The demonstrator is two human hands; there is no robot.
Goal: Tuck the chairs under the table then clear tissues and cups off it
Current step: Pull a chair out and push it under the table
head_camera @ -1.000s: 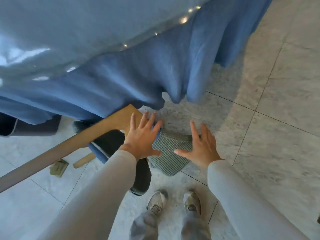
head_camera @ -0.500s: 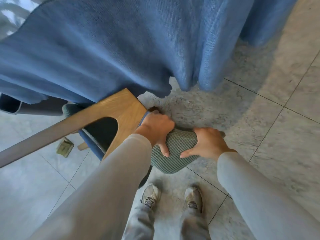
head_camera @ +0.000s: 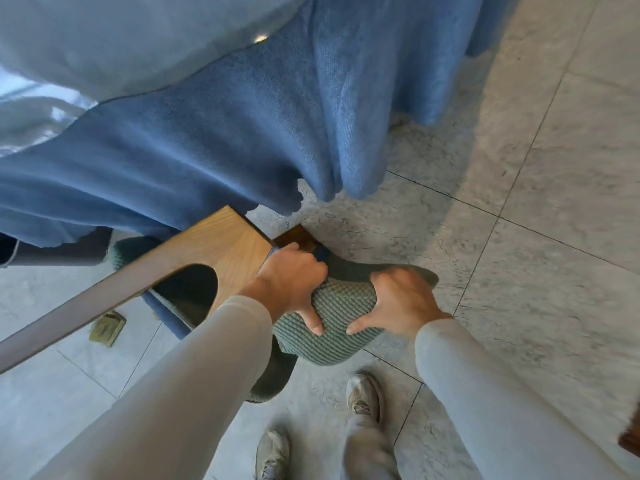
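Observation:
A wooden chair [head_camera: 214, 247] with a green quilted backrest cushion [head_camera: 337, 336] stands at the edge of the table, whose blue cloth [head_camera: 221, 140] hangs almost to the floor. My left hand [head_camera: 294, 282] is clamped over the top left of the backrest, thumb pressed on the cushion. My right hand [head_camera: 398, 303] grips the top right of the same backrest. The chair's seat lies partly under the hanging cloth. No tissues or cups show in this view.
Grey marble floor tiles [head_camera: 536, 237] spread to the right. A small olive object [head_camera: 107, 329] lies on the floor at left. My two shoes [head_camera: 363, 398] stand just behind the chair. A dark wooden corner [head_camera: 632, 441] shows at the right edge.
Both hands went from open above the backrest to closed on it. The chair's backrest has shifted forward toward the table, and my right foot has stepped forward.

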